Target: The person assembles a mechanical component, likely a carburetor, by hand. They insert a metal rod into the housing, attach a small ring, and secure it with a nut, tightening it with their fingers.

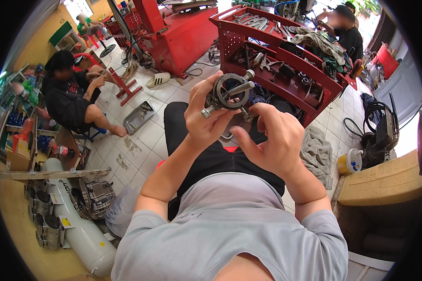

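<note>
My left hand is closed around a dark metal ring-shaped tool, raised above my lap. Bolt-like metal legs stick out from its round frame, and a thick metal rod lies across the ring. My right hand is just to the right, its thumb held away from its curled fingers. Its index fingertip is close to the tool's lower right leg; whether they touch I cannot tell. No object shows between the thumb and fingers of this hand.
Ahead is a red tool cart holding wrenches and loose parts. A metal tray lies on the tiled floor, left of my knees. Seated at left is a person in black. A grey cloth and a yellow-labelled bucket are at right.
</note>
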A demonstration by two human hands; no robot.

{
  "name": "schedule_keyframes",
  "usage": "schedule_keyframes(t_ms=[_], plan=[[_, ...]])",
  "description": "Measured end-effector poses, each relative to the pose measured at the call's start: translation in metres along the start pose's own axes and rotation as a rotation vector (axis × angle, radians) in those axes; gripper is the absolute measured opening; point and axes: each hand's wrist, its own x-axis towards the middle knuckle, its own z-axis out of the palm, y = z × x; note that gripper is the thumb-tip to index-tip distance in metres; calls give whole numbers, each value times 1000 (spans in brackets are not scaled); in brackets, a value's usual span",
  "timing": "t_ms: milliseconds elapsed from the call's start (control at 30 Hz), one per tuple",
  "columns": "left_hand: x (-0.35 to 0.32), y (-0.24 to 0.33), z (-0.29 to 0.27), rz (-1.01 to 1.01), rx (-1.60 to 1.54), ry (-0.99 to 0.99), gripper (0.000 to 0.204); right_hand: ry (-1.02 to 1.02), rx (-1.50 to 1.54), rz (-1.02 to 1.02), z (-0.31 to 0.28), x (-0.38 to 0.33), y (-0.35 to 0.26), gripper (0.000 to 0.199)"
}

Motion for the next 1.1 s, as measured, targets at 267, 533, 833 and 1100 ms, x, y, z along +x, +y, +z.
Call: schedule_keyframes(t_ms=[267, 533, 833, 1100], plan=[[1, -1, -1, -8, 20, 9, 20, -18, -57, -57, 5, -6, 8, 22], [1, -2, -1, 14, 14, 13, 20, -34, -54, -34, 7, -7, 7, 21], [1, -2, -2, 14, 26, 1, 21, -12, -54, -23, 7, -7, 5, 22], [1, -4, -2, 38, 24, 4, 22, 7, -58, 12, 7, -5, 1, 23]])
